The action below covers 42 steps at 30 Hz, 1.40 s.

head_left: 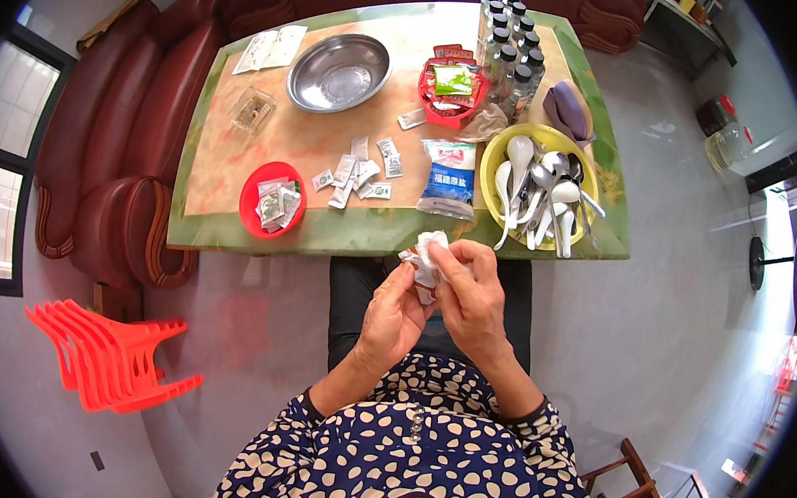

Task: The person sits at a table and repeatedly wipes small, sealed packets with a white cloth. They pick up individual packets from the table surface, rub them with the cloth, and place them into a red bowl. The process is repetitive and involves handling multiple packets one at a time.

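Above my lap, just off the table's near edge, my left hand [390,314] and my right hand [474,297] meet around a crumpled white tissue [431,247]. Fingers and thumbs of both hands pinch it. An orange-brown bit shows at the tissue's left side; what it is, I cannot make out. Straight beyond my hands lies a blue-and-white plastic packet [449,181]. To its right, a yellow basin [491,177] holds several white and metal spoons [542,177]. Small white sachets [346,170] lie loose left of the packet, and a red bowl [249,190] holds more sachets.
Farther back on the table [212,230] stand a steel basin [339,74], a red basket [447,117] of packets and several black-capped bottles [511,55]. A clear plastic box [253,110] sits at left. Red plastic chairs [113,359] are stacked on the floor; a red sofa [119,122] runs behind.
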Available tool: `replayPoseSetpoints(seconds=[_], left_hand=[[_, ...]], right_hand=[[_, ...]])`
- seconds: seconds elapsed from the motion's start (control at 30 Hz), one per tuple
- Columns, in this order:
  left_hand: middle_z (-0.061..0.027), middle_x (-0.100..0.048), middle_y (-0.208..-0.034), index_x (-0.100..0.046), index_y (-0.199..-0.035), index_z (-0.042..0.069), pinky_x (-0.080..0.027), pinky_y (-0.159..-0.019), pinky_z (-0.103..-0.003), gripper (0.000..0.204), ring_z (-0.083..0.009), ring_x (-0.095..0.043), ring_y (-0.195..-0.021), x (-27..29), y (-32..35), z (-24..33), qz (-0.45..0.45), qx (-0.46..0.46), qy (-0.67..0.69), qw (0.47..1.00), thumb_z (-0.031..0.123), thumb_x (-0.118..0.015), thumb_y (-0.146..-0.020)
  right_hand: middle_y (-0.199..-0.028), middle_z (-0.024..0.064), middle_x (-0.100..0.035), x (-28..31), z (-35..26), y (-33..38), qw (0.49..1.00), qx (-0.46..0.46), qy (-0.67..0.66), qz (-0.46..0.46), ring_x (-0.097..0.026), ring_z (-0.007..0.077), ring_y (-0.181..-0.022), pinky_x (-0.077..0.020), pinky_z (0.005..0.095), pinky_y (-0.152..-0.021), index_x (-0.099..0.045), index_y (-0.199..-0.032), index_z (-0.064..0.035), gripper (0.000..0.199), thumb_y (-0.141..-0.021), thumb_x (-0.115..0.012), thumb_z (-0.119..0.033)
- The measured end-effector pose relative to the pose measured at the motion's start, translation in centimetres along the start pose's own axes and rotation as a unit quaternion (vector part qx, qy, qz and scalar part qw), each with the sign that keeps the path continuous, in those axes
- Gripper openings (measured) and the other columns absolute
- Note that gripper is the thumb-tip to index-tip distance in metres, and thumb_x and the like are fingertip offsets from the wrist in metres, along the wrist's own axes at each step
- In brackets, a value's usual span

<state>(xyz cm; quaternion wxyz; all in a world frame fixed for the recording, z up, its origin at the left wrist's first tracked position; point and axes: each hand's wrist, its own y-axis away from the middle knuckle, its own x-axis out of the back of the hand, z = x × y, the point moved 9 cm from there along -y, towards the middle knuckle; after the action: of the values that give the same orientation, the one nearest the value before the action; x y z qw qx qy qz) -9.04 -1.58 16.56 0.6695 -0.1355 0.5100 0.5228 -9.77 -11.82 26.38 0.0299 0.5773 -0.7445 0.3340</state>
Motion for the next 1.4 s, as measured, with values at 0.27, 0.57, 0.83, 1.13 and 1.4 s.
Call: replayPoseSetpoints(seconds=[0.27,0.57,0.83,1.13,1.4], left_hand=[[-0.0133,-0.055,-0.125,-0.046,-0.127,0.001,-0.041,-0.102,-0.04,0.035,-0.024,-0.054,-0.115,1.7,-0.6,1.0,0.001,-0.032,0.012,0.999,0.024,-0.036,-0.102],[-0.0091,-0.06,-0.117,-0.05,-0.125,0.007,-0.047,-0.09,-0.042,0.033,-0.0237,-0.058,-0.106,1.7,-0.9,1.4,0.013,0.013,0.062,0.998,0.026,-0.041,-0.1],[-0.011,-0.06,-0.108,-0.038,-0.139,0.004,-0.05,-0.088,-0.032,0.042,-0.0187,-0.059,-0.099,1.2,-1.6,0.3,-0.059,0.001,0.072,0.996,0.023,-0.037,-0.101],[-0.013,-0.055,-0.126,-0.038,-0.139,-0.001,-0.038,-0.104,-0.035,0.067,-0.0227,-0.052,-0.117,-2.1,-0.2,0.3,-0.067,0.078,0.126,0.987,0.052,-0.035,-0.098],[-0.0098,-0.052,-0.129,-0.039,-0.139,0.003,-0.039,-0.103,-0.034,0.054,-0.0203,-0.05,-0.12,1.7,-0.3,-0.5,0.018,0.039,-0.014,0.999,0.041,-0.033,-0.102]], right_hand=[[-0.104,0.0134,-0.054,-2.8,-0.2,3.0,0.995,0.048,0.0,-0.083,-0.054,0.0266,-0.094,-0.0484,0.032,-0.078,-0.063,-0.113,-0.003,0.041,-0.073,-0.065,0.008],[-0.101,0.0062,-0.055,1.6,5.3,0.9,0.946,-0.236,-0.221,-0.032,-0.056,0.0091,-0.083,-0.0447,0.019,-0.068,-0.065,-0.113,-0.0029,0.023,-0.093,-0.055,-0.003],[-0.101,0.0129,-0.055,-3.0,-1.4,1.7,0.995,0.046,-0.074,-0.042,-0.056,0.0294,-0.093,-0.0492,0.035,-0.078,-0.063,-0.11,0.0009,0.035,-0.076,-0.063,0.003],[-0.102,0.0143,-0.055,-1.6,-0.3,1.9,0.993,0.004,0.118,-0.028,-0.054,0.0291,-0.091,-0.0494,0.0352,-0.076,-0.061,-0.112,0.0012,0.043,-0.069,-0.065,0.006],[-0.102,0.0153,-0.055,-2.8,-0.1,1.1,0.991,0.023,0.129,-0.001,-0.055,0.0299,-0.094,-0.0493,0.0358,-0.08,-0.061,-0.111,0.002,0.045,-0.067,-0.066,0.003]])
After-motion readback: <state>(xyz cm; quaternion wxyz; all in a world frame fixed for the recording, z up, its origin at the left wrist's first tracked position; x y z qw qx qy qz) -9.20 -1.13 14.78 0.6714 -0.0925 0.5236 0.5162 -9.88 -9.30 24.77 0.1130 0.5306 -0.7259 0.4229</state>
